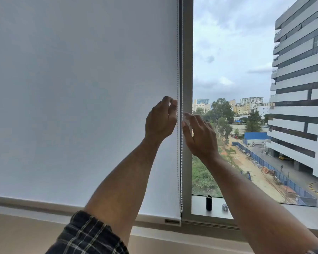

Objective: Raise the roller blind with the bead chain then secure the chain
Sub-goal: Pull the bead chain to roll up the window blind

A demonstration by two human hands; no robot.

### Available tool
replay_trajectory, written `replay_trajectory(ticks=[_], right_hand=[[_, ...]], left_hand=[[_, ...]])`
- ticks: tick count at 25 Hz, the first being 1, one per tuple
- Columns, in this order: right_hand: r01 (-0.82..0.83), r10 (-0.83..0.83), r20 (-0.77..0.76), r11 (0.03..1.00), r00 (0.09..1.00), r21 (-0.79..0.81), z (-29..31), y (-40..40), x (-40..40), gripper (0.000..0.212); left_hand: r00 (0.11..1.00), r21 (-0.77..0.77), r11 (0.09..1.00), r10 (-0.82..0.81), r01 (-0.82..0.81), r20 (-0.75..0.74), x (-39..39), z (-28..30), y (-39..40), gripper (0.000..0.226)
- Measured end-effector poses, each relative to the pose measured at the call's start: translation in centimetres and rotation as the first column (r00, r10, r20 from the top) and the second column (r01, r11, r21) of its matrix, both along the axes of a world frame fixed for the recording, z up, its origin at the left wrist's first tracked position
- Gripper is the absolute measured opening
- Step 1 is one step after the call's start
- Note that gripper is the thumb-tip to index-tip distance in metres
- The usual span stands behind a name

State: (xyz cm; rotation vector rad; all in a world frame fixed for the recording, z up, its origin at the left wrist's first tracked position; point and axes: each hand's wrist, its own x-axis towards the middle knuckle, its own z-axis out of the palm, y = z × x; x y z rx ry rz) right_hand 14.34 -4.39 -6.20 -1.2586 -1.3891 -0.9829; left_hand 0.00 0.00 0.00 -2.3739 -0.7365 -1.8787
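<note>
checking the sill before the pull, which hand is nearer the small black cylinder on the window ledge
Right. The right hand is above the black cylinder, slightly to its left; the left hand is higher and further left, across the bead chain.

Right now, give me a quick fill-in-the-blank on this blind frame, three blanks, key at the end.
1. The left hand pinches the bead ____ at the blind's right edge.
2. The blind's bottom bar sits ____, near the sill.
3. The right hand's fingers are ____, with no grip on anything.

Missing words: chain; low; open
</note>
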Motion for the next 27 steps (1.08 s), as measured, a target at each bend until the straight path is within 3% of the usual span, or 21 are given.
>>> replay_trajectory(ticks=[5, 10, 14, 19, 27], right_hand=[[-0.021, 0.024, 0.096, 0.999, 0.995, -0.031, -0.8, 0.4, -0.2, 0.033], [-0.047, 0.045, 0.107, 0.999, 0.993, 0.017, -1.3, 0.5, 0.1, 0.018], [-0.123, 0.12, -0.077, 0.992, 0.99, -0.038, -0.9, 1.3, 0.5, 0.024], [-0.384, 0.28, -0.391, 0.897, 0.877, -0.219, -0.6, 2.3, 0.6, 0.041], [-0.468, 0.332, -0.512, 0.869, 0.792, -0.161, -0.5, 3.3, 0.2, 0.022]], left_hand=[[0.981, -0.156, 0.971, -0.172, 0.183, 0.085, 1.6, -0.1, -0.2, 0.022], [0.991, -0.044, 0.991, -0.123, 0.125, 0.06, 2.1, -0.3, -0.5, 0.018], [0.997, 0.009, 0.997, -0.077, 0.077, 0.019, 2.1, -0.6, -0.2, 0.018], [0.998, 0.013, 0.999, -0.05, 0.05, 0.04, 2.0, -1.2, 0.0, 0.016], [0.997, -0.036, 0.999, -0.029, 0.031, 0.071, 1.8, -2.6, 1.4, 0.016]])
